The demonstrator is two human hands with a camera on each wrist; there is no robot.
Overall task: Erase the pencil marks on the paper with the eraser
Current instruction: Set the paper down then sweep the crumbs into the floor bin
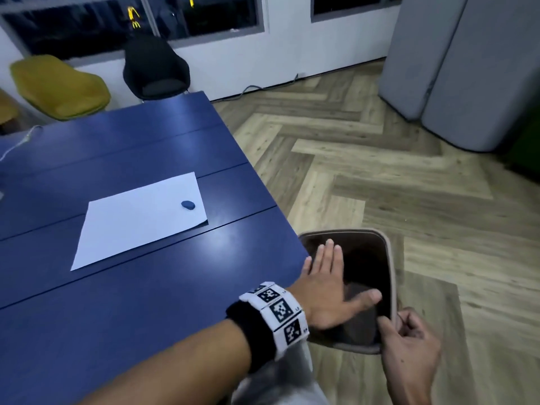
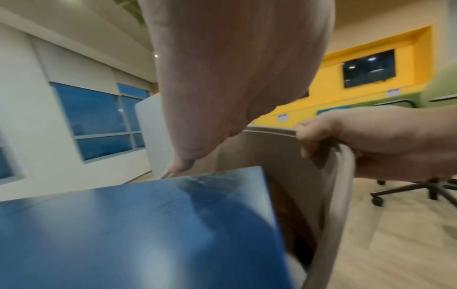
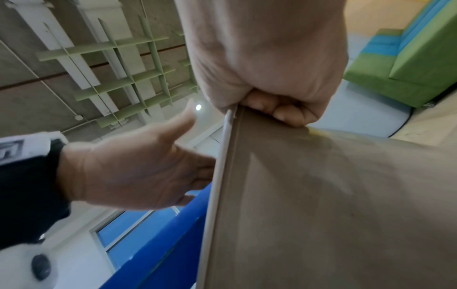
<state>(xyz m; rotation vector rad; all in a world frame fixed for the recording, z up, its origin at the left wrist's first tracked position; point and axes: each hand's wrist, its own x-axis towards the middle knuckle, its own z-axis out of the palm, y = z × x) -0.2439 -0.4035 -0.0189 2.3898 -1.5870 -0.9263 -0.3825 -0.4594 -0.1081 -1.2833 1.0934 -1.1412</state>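
A white sheet of paper [image 1: 140, 217] lies on the blue table [image 1: 117, 302], and no pencil marks show on it at this distance. A small blue oval eraser [image 1: 188, 204] rests near the sheet's far right corner. Both hands are off to the right of the table, away from the paper. My left hand [image 1: 336, 282] is spread flat with straight fingers over the dark seat of a taupe chair [image 1: 391, 258]. My right hand [image 1: 400, 325] grips the chair's rim [image 2: 272, 133], fingers curled over the edge [image 3: 279, 111].
The chair stands against the table's right edge [image 3: 173, 244]. A black chair [image 1: 155, 68] and a yellow chair [image 1: 58, 86] stand at the table's far end. Grey partition panels [image 1: 455, 68] stand at the right over wood floor. A white cable [image 1: 20, 144] lies at the table's far left.
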